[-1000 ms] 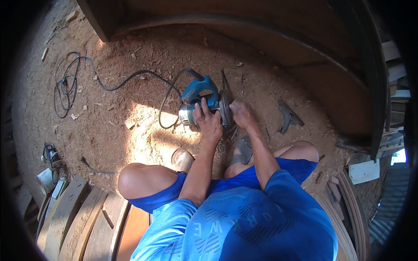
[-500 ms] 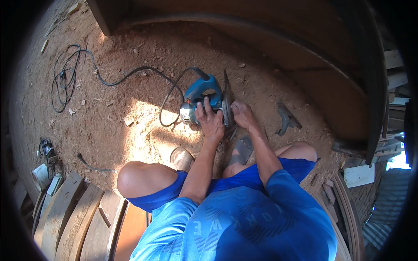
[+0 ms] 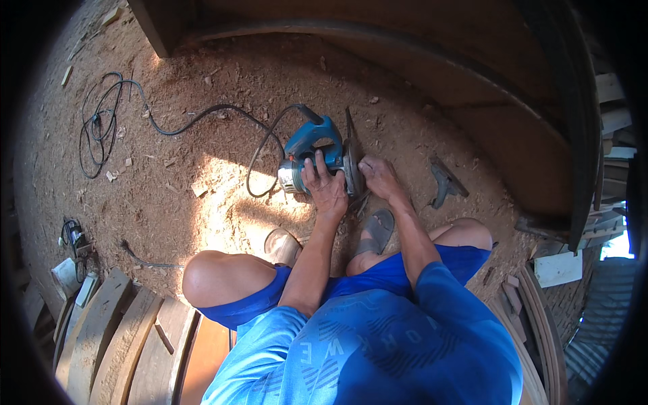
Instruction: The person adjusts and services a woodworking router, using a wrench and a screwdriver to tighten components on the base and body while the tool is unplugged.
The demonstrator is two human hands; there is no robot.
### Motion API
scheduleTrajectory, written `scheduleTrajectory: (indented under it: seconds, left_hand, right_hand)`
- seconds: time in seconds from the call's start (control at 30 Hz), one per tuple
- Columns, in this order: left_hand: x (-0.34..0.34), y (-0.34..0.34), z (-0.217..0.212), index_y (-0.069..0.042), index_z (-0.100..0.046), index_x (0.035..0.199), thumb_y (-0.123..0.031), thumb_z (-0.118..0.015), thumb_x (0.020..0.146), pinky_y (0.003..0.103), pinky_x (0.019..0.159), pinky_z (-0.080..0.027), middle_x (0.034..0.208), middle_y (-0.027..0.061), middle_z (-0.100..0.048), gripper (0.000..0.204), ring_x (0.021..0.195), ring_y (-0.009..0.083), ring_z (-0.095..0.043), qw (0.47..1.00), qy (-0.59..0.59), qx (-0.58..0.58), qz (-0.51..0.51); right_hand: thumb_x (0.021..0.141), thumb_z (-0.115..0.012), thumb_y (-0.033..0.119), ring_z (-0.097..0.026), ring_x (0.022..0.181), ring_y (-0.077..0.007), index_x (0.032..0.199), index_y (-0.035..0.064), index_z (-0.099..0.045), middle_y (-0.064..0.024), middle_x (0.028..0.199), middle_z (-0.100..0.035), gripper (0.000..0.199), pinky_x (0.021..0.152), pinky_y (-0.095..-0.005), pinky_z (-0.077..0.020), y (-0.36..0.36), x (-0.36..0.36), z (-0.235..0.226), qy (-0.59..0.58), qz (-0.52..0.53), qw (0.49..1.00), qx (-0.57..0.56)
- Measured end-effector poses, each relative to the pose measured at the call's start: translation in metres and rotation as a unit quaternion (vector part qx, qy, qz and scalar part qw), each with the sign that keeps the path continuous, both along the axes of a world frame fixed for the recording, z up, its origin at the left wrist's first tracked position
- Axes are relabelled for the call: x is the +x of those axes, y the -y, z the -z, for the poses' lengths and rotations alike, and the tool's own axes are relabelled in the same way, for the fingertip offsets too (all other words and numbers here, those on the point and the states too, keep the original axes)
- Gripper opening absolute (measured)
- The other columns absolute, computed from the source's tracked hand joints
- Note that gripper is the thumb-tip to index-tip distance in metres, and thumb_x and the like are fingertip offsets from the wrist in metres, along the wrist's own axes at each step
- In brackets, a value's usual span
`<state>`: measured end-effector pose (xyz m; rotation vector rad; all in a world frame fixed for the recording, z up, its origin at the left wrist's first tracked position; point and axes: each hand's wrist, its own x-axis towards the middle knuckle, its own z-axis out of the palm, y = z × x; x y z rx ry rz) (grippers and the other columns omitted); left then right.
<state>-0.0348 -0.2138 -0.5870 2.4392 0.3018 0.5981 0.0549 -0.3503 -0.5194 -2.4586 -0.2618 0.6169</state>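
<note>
A teal circular saw [image 3: 316, 138] lies on the dirt between my feet, its motor end to the left and its flat base plate [image 3: 352, 165] to the right. My left hand [image 3: 327, 192] holds the saw's body below the handle, fingers stretched over the housing and thumb toward the plate. My right hand [image 3: 379, 177] is closed at the plate's right side, fingertips bent against it. Whatever those fingers pinch is too small or hidden to make out. The saw's black cord [image 3: 223, 106] loops away to the left.
A grey curved tool [image 3: 445, 183] lies right of my right hand. A large dark wooden piece [image 3: 432, 50] arches across the far side. Curved wooden planks [image 3: 101, 324] are stacked near left. More cord [image 3: 101, 128] lies coiled at far left. Wood chips dot the ground.
The view has shifted very slightly. Both hands stay at the saw in nearly the same places, and the saw has not visibly moved.
</note>
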Motion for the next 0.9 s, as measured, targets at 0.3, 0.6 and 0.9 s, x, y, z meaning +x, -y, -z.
scheduleTrajectory:
  seconds: [0.3, 0.6, 0.9]
  left_hand:
    - [0.002, 0.003, 0.005, -0.013, -0.061, 0.082, -0.022, -0.057, 0.093, 0.06, 0.118, -0.022, 0.163, 0.02, -0.029, 0.014, 0.146, 0.0472, -0.022, 1.0, -0.011, -0.011, -0.012]
    - [0.001, 0.005, 0.007, -0.012, -0.063, 0.084, -0.024, -0.057, 0.092, 0.061, 0.118, -0.022, 0.163, 0.0205, -0.029, 0.016, 0.146, 0.0484, -0.021, 1.0, -0.022, -0.004, 0.008]
    - [0.003, 0.006, 0.0, -0.012, -0.062, 0.084, -0.019, -0.057, 0.092, 0.061, 0.117, -0.024, 0.163, 0.0205, -0.029, 0.012, 0.146, 0.0477, -0.023, 1.0, 0.003, -0.026, -0.017]
  right_hand:
    - [0.097, -0.057, 0.023, -0.064, 0.091, -0.0436, 0.094, -0.0004, -0.061, -0.0252, 0.093, -0.065, 0.024, 0.079, -0.0479, -0.049, 0.008, 0.002, 0.017, -0.066, 0.036, 0.996, 0.049]
    - [0.092, -0.062, 0.016, -0.067, 0.088, -0.0403, 0.096, 0.0006, -0.066, -0.0232, 0.091, -0.067, 0.016, 0.078, -0.0456, -0.0505, 0.006, -0.003, 0.01, -0.01, 0.024, 0.999, 0.031]
    - [0.091, -0.063, 0.015, -0.068, 0.087, -0.041, 0.096, 0.0016, -0.067, -0.0237, 0.09, -0.067, 0.014, 0.075, -0.0448, -0.0513, 0.001, -0.001, 0.013, -0.007, 0.017, 1.0, -0.019]
